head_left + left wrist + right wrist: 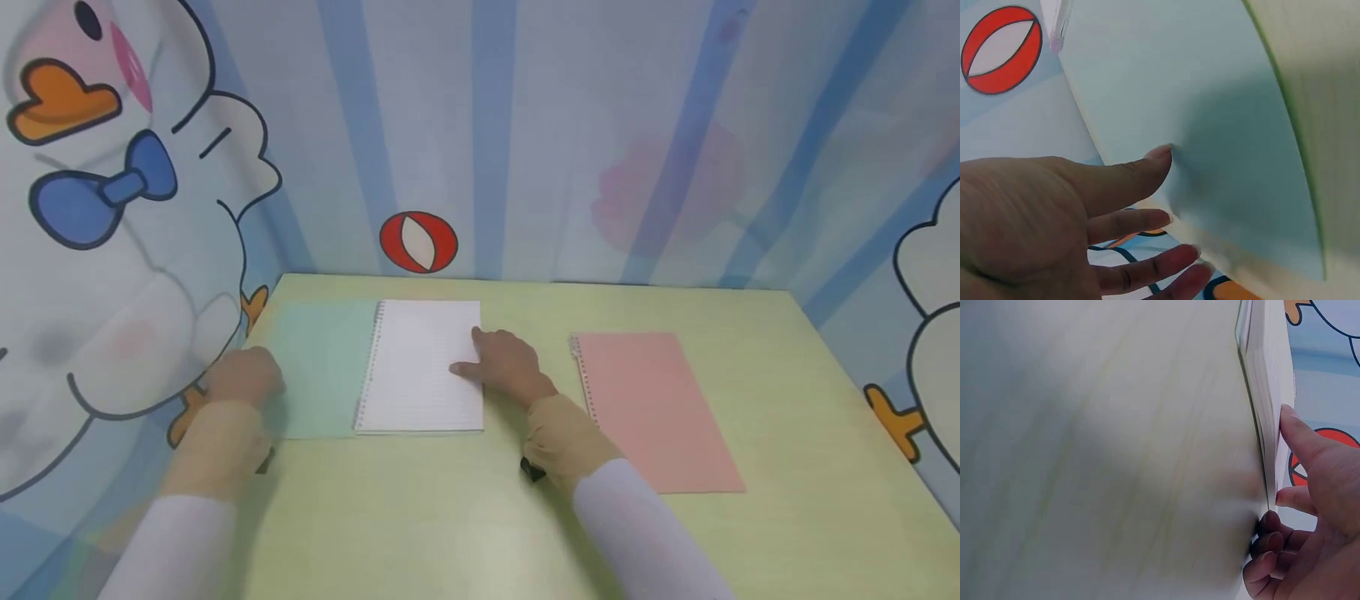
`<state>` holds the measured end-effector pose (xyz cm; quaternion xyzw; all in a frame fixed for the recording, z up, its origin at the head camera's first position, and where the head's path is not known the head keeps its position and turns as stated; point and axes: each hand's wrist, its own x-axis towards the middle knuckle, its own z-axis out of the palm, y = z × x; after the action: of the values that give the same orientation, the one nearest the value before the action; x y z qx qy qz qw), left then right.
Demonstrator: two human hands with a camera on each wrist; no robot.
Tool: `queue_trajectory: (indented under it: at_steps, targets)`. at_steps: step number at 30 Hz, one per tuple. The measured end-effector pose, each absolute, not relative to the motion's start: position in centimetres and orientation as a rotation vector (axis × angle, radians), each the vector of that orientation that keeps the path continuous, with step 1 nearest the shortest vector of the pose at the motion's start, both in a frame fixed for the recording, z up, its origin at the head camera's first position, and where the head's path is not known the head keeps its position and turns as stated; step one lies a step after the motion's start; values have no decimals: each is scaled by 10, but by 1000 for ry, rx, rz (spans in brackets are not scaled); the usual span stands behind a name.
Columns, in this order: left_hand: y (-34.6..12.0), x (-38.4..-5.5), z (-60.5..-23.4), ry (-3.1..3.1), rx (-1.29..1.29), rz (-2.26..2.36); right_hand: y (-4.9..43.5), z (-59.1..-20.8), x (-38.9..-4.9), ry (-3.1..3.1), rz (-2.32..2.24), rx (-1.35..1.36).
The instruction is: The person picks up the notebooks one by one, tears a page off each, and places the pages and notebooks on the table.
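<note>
A spiral notebook lies spread on the table, its lined white page (427, 367) on the right and its pale green cover (322, 367) folded out to the left. My left hand (246, 377) is at the cover's outer edge. In the left wrist view the thumb (1160, 153) touches the green sheet, while the other fingers reach out loosely past its edge. At the page's right edge is my right hand (508, 365), its thumb and index finger extended onto the paper. The right wrist view shows its remaining fingers (1266, 565) curled beside the page stack (1266, 406).
A closed pink spiral notebook (660, 408) lies to the right, partly behind my right forearm. The pale yellow table (405, 517) meets a cartoon-printed curtain (540, 167) at the back and sides.
</note>
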<state>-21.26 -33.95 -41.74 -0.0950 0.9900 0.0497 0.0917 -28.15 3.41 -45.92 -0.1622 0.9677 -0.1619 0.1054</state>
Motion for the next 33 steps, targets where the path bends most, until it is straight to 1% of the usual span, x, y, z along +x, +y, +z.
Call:
queue_trajectory:
  at_steps: [3, 5, 11, 14, 19, 27, 33]
  targets:
    - [-330, -222, -423, 2987, -328, 104, 33, -460, -281, 2844, -488, -482]
    - [-317, -237, -429, 3051, -297, 116, 33, -460, -281, 2837, -493, -470]
    - [-266, -283, -443, 3069, 128, 210, 33, -458, -277, 2833, -473, -443]
    - [-245, -296, -452, 2991, 218, 221, 35, -460, -276, 2830, -456, -452]
    - [-224, -297, -461, 2944, 202, 201, 34, -459, -283, 2874, -467, -433]
    - [-211, -286, -453, 2897, 145, 172, 32, -473, -321, 2985, -350, -341]
    - [-213, -291, -454, 2872, 107, 158, 29, -469, -322, 2925, -354, -385]
